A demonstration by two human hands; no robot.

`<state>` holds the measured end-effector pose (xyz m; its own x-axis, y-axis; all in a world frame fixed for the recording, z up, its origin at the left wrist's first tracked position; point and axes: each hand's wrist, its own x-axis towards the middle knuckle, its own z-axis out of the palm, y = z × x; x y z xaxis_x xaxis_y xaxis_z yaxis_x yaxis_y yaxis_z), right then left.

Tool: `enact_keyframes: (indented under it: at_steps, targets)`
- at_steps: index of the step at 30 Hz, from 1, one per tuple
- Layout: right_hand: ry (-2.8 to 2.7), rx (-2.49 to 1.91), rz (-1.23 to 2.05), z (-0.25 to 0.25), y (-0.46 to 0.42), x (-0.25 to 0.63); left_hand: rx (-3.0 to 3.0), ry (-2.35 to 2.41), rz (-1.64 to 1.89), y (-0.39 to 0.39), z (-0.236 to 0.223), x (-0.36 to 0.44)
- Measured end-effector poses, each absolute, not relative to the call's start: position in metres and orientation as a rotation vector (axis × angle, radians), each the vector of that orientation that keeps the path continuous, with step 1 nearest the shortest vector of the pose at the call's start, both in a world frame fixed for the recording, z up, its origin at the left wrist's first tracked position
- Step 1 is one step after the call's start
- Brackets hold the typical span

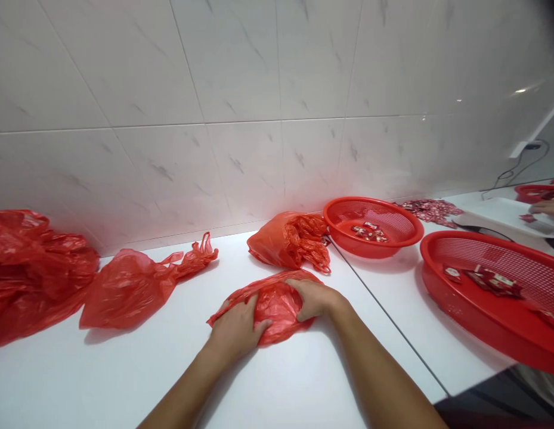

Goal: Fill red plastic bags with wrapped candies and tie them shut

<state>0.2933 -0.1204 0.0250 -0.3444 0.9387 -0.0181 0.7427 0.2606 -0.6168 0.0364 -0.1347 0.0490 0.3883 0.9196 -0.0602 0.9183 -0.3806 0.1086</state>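
Observation:
A crumpled red plastic bag (275,301) lies on the white table (124,369) right in front of me. My left hand (235,329) grips its near left side, fingers curled into the plastic. My right hand (315,298) clutches its right edge, fingers closed on the film. Both hands press the bag against the tabletop.
More red bags: a filled one (289,240) behind, one (133,286) to the left, a heap (30,268) at far left. Two red mesh baskets (370,238) (482,310) with small red packets on the right table. Another person's hand (547,207) at far right. Tiled wall behind.

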Motion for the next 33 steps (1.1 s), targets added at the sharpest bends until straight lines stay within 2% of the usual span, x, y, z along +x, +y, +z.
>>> enact_keyframes:
  at_steps: [3, 7, 11, 13, 15, 18, 22, 27, 33]
  targets:
    - [-2.176, -1.432, 0.733, 0.029, -0.121, 0.289, 2.417, 1.734, -0.145, -0.133, 0.051, 0.031]
    - [-1.957, -1.273, 0.447, 0.037, -0.121, 0.281, 2.476, 1.729, -0.073, -0.136, 0.052, 0.031]
    - [-1.876, -1.314, 0.351, 0.036, -0.119, 0.279, 2.723, 1.539, 0.373, -0.135, 0.050, 0.034]
    - [-1.923, -1.396, 0.401, 0.032, -0.119, 0.279, 2.848, 1.284, 0.667, -0.134, 0.046, 0.035]
    - [-2.012, -1.514, 0.531, 0.029, -0.119, 0.280, 2.874, 1.091, 0.766, -0.131, 0.040, 0.036]
    - [-2.076, -1.625, 0.743, 0.026, -0.120, 0.283, 2.757, 1.163, 0.500, -0.125, 0.031, 0.035]
    - [-2.073, -1.546, 0.842, 0.026, -0.119, 0.294, 2.555, 1.452, 0.198, -0.118, 0.032, 0.027]
    - [-2.003, -1.384, 0.889, 0.029, -0.119, 0.303, 2.538, 1.421, 0.165, -0.119, 0.049, 0.015]
    - [-1.967, -1.443, 0.888, 0.030, -0.118, 0.301, 2.512, 1.395, 0.240, -0.120, 0.050, 0.011]
